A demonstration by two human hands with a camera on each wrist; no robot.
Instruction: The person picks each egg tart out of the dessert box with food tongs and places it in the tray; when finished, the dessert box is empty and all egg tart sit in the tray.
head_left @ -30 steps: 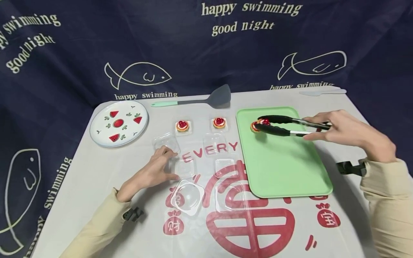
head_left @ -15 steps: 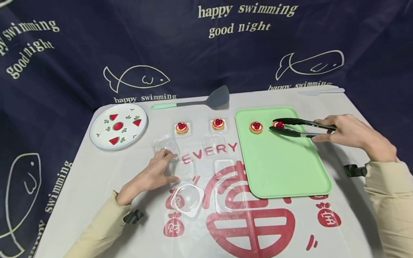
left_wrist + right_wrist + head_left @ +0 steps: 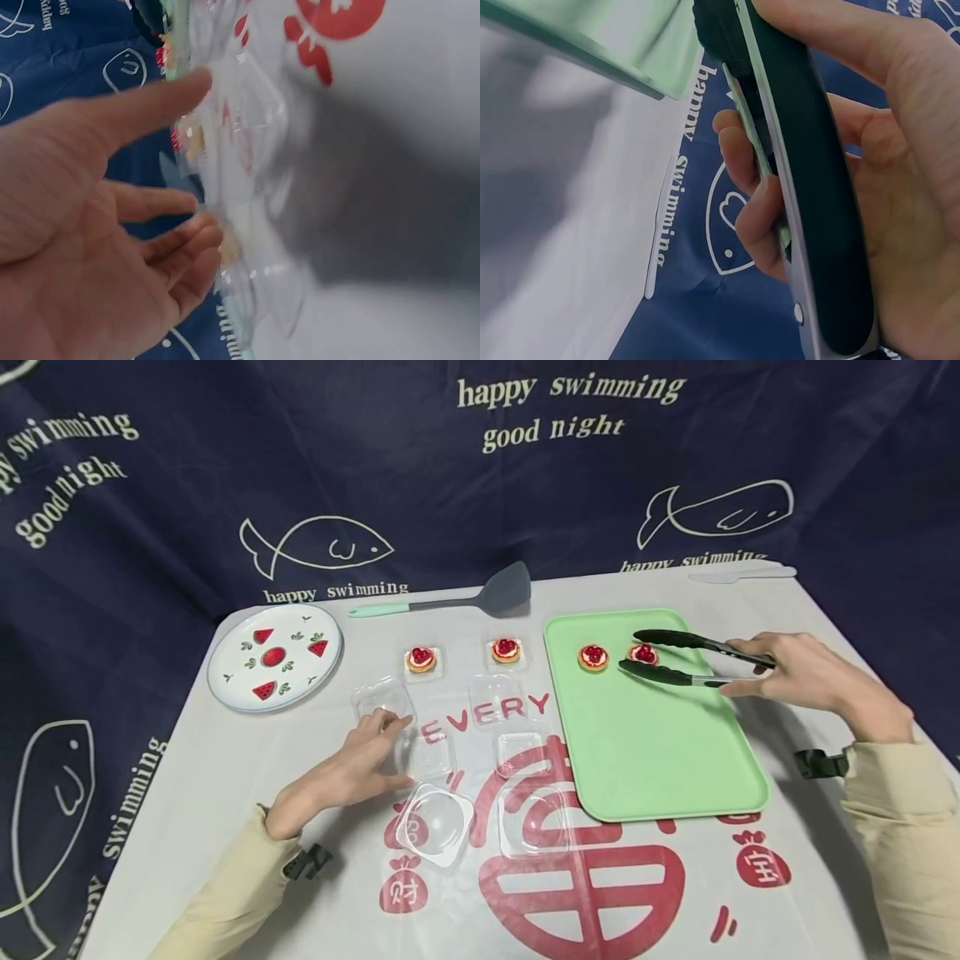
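One white, red-printed tablecloth (image 3: 180,793) bears a light-green rectangular tray (image 3: 675,760), over which our right hand (image 3: 813,672) grips black-and-silver tongs (image 3: 663,674). Our left hand (image 3: 345,772) spreads its thumb wide of its fingers beside a clear square plastic box (image 3: 431,755). Two small, round, red-topped tarts (image 3: 593,657) sit toward the tray's far edge, the right one between the parted tong tips; whether touching, we cannot tell.

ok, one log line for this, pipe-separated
left hand: near clear containers | right hand: holds tongs | tongs: spread, one tart between | other tart: on green tray
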